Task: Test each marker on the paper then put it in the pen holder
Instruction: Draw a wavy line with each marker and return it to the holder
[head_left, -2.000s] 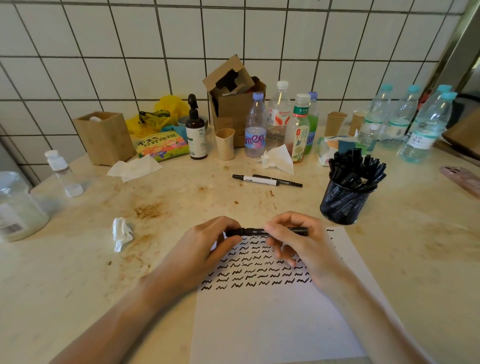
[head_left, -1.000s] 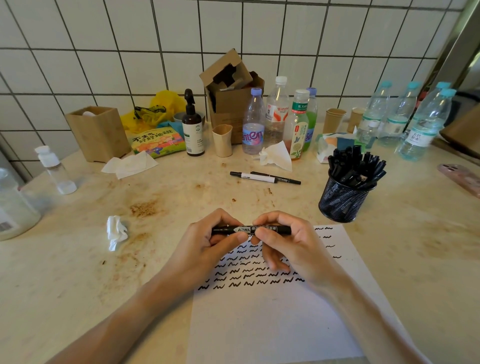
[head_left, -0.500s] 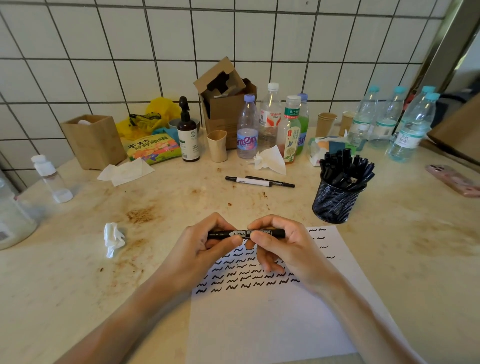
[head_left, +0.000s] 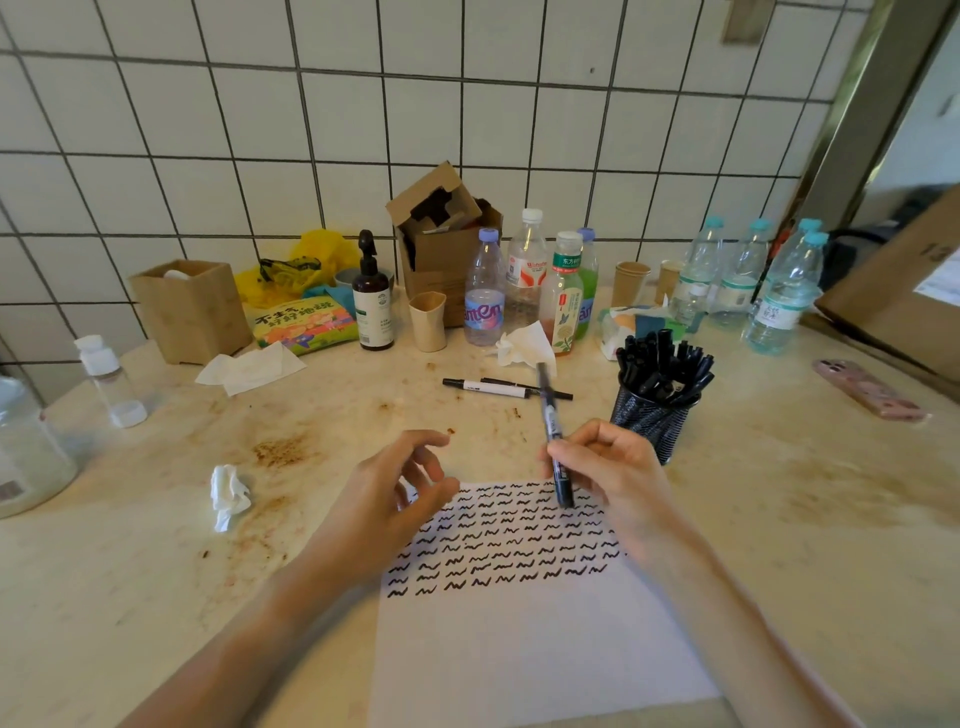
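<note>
A person's right hand (head_left: 610, 467) is gripping a black marker (head_left: 552, 434) w/ curled fingers, barrel standing near upright, lower end hanging just above the top rows of squiggles on the white paper (head_left: 524, 644). Cannot tell whether that end is capped. The left hand (head_left: 387, 499) is hovering beside it, fingers loosely curled, holding nothing, its heel overlapping the sheet's left edge.

The paper is lying flat at the front of a pale, stone-look counter (head_left: 156, 545), which is showing brown stains and specks left of centre. Just beyond the right hand, a black mesh pen holder (head_left: 649, 421) is standing upright, packed w/ black markers. Two more markers (head_left: 498, 387) are lying side by side further back, approx. mid-counter. A crumpled tissue (head_left: 228, 496) is sitting left of the hands, well apart from the sheet.

Along the back edge: a wooden box (head_left: 189, 309), a flat tissue (head_left: 249, 366), a colourful snack packet (head_left: 304, 325), a dark pump bottle (head_left: 371, 301), a beige cup (head_left: 427, 319), an open cardboard box (head_left: 441, 244) and several plastic bottles (head_left: 511, 283). More water bottles (head_left: 779, 291) are clustering at far right, near a pink phone (head_left: 867, 389) lying flat. A small clear bottle (head_left: 106, 379) is standing at far left.

White square tiles w/ dark grout (head_left: 260, 130) are covering the wall behind.
</note>
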